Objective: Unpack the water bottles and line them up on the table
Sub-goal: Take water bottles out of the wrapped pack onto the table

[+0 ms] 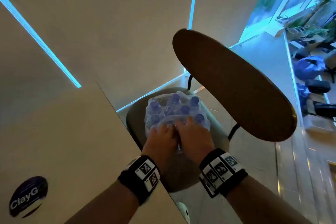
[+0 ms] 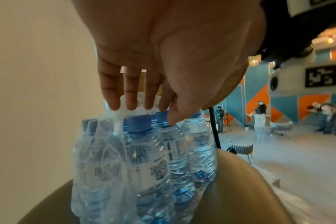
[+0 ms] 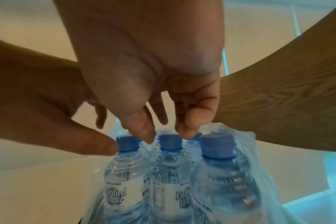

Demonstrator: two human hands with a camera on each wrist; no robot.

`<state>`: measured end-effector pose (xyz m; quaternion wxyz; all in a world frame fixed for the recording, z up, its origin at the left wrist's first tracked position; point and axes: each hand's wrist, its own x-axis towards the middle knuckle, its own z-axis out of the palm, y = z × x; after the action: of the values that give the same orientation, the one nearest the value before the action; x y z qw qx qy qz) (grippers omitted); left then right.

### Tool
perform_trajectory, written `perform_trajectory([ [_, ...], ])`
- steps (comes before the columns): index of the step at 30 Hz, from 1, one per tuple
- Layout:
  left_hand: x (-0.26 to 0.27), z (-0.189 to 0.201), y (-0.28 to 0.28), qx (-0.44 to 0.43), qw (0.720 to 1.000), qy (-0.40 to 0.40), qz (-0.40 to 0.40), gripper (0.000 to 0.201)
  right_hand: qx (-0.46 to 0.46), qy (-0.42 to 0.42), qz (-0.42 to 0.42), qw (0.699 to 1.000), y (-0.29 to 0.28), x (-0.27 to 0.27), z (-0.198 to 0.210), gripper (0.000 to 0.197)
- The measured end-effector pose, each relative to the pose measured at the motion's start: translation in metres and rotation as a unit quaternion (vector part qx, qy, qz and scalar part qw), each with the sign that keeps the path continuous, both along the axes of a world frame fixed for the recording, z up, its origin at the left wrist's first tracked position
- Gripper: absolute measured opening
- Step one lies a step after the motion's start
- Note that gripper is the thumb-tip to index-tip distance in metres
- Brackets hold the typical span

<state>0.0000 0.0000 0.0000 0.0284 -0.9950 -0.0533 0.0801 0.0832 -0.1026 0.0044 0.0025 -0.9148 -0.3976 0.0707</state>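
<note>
Closest to me, both wrists are down over the pack, and I read this as the opening step: getting the wrap off, with no bottle out yet. My left hand (image 1: pixel 161 137) has its fingers (image 2: pixel 113 100) curled down onto the bunched plastic wrap (image 2: pixel 105 136) at the near-left corner, pinching a ridge of film above the caps. My right hand (image 1: pixel 193 132) works the same seam from the other side; in the right wrist view its fingertips (image 3: pixel 190 125) clamp a fold of film beside a blue cap (image 3: pixel 171 141), thumb poking between the necks. So both hands are closed on film, not on a bottle. The water bottles (image 1: pixel 174 112) stand upright, packed tight, on the padded chair seat (image 1: pixel 134 114) just beyond the table (image 1: pixel 63 142) edge (the table itself carries none of them so far, only a round sticker (image 1: pixel 28 196) near my left forearm). Next, I judge, the hands must pull apart to tear the film wide, then one must wrap a single neck and lift it left onto the table. Farther off, the wooden chair back (image 1: pixel 234 85) overhangs the seat, so lifts should go toward me.
</note>
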Motion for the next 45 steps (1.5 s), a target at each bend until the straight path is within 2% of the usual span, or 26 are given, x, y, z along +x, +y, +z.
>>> perform_trajectory([
  [2, 0.009, 0.0, 0.003, 0.034, 0.999, 0.008, 0.028, 0.049, -0.023, 0.009, -0.006, 1.0, 0.008, 0.007, -0.006, 0.064],
  [4, 0.015, 0.0, 0.005, 0.045, 0.998, 0.026, 0.038, 0.041, -0.049, 0.018, 0.005, 0.999, 0.012, 0.008, -0.011, 0.066],
  [8, 0.02, -0.005, 0.007, 0.014, 0.996, 0.079, 0.028, 0.04, -0.034, 0.011, 0.045, 0.998, 0.017, 0.011, -0.017, 0.042],
  [12, 0.012, 0.005, 0.009, 0.009, 0.995, 0.099, -0.028, 0.037, -0.018, 0.082, 0.052, 0.995, 0.012, 0.01, -0.012, 0.026],
  [15, -0.012, 0.022, 0.005, -0.003, 0.997, 0.072, -0.032, 0.033, -0.035, 0.099, 0.062, 0.992, 0.003, 0.003, -0.003, 0.019],
  [18, -0.059, 0.035, 0.009, -0.109, 0.993, 0.027, 0.024, 0.015, -0.064, 0.112, 0.092, 0.987, 0.002, -0.019, 0.014, 0.017],
  [20, -0.099, 0.033, 0.021, -0.109, 0.994, -0.007, 0.026, 0.008, -0.101, 0.124, 0.15, 0.976, 0.009, -0.044, 0.023, 0.009],
  [22, -0.144, 0.032, 0.033, -0.163, 0.984, 0.02, 0.062, 0.008, -0.114, 0.142, 0.194, 0.964, 0.023, -0.076, 0.03, 0.009],
  [24, -0.195, 0.025, 0.046, -0.175, 0.978, 0.001, 0.116, 0.013, -0.113, 0.149, 0.227, 0.956, 0.042, -0.117, 0.038, 0.018],
  [27, -0.284, 0.024, 0.067, -0.187, 0.961, -0.023, 0.202, 0.011, -0.09, 0.195, 0.274, 0.937, 0.081, -0.187, 0.044, 0.021],
  [30, -0.367, 0.028, 0.094, -0.181, 0.937, -0.032, 0.297, 0.016, -0.032, 0.203, 0.315, 0.926, 0.125, -0.26, 0.038, 0.015],
  [34, -0.463, 0.027, 0.136, -0.149, 0.907, -0.042, 0.392, 0.018, -0.023, 0.195, 0.379, 0.904, 0.188, -0.36, 0.022, 0.015],
  [39, -0.541, 0.016, 0.187, -0.141, 0.867, -0.048, 0.475, 0.024, -0.005, 0.186, 0.417, 0.89, 0.258, -0.448, 0.004, 0.015],
  [45, -0.583, -0.001, 0.223, -0.178, 0.831, -0.076, 0.522, 0.025, -0.001, 0.176, 0.413, 0.894, 0.303, -0.496, -0.012, 0.02],
])
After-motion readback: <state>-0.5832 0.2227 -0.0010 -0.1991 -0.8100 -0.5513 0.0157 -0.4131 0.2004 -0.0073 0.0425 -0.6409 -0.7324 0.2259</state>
